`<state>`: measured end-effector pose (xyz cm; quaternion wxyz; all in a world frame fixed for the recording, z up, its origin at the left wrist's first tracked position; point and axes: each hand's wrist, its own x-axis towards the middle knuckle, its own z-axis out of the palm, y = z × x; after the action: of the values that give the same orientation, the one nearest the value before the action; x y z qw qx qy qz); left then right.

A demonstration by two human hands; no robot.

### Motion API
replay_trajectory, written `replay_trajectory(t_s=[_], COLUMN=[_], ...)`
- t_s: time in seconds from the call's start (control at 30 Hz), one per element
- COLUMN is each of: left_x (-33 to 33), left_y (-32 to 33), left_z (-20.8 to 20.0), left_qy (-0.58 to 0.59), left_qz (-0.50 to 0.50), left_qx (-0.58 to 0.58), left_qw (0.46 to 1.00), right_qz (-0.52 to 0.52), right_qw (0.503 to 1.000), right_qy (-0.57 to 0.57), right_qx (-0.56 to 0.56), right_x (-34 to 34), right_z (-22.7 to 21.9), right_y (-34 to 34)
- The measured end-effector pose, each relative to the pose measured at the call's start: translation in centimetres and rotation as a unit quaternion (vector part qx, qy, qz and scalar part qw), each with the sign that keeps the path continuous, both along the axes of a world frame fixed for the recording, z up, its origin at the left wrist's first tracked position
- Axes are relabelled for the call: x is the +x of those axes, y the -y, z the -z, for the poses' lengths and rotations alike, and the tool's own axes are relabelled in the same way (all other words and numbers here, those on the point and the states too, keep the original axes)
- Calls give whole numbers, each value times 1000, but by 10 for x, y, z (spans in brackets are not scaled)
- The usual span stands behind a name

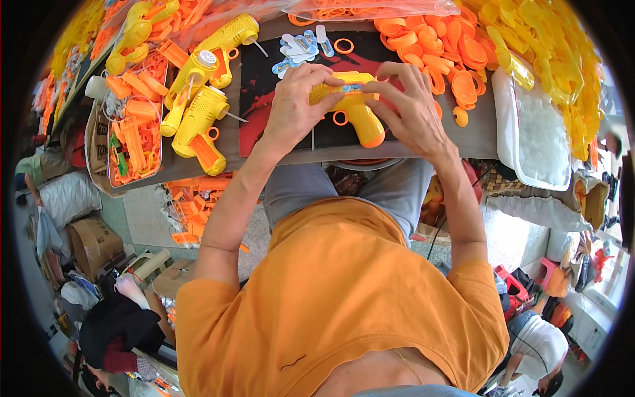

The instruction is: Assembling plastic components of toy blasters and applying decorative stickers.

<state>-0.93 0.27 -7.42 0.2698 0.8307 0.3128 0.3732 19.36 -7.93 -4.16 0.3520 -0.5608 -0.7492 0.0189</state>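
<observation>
My left hand (pixel 301 106) grips the rear of a yellow toy gun (pixel 362 122) above the dark mat, thumb and fingers closed on its body. At the other end, my right hand (pixel 410 109) has its fingers bent against the gun's top and side. A small blue-and-white label (pixel 350 88) shows on the gun's side between my fingertips. The gun's handle points down towards me, and an orange ring-shaped trigger (pixel 340 118) sticks out below the body. Just beyond my hands lies a loose pile of blue-and-white labels (pixel 297 47), with an orange ring (pixel 343 45) beside it.
Several yellow toy guns (pixel 202 112) with thin metal rods lie at left, beside a box of orange parts (pixel 137 132). Orange round pieces (pixel 456 56) and yellow shells (pixel 549 59) are heaped at far right. A white tub (pixel 539 142) holds translucent pieces. Two people are behind me.
</observation>
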Motion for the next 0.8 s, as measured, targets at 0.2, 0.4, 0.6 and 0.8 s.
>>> replay_trajectory(t_s=[0.2,0.4,0.6,0.8], left_x=[-1,-3,-2,-1], left_y=[-1,1,1,4], left_z=[2,5,-2,-1], left_qy=[10,2,-27,-19], left_qz=[12,4,6,7], left_qx=[0,9,-9,77], left_qw=[1000,1000,1000,997], right_qz=[-125,-7,-46,-51], right_qw=[989,970,850,824], right_qy=[75,-217,-400,-409], right_qx=[4,-110,-340,-389], right_x=[-3,2,13,21], right_z=[17,10,16,16], right_y=[-11,-14,-26,-36])
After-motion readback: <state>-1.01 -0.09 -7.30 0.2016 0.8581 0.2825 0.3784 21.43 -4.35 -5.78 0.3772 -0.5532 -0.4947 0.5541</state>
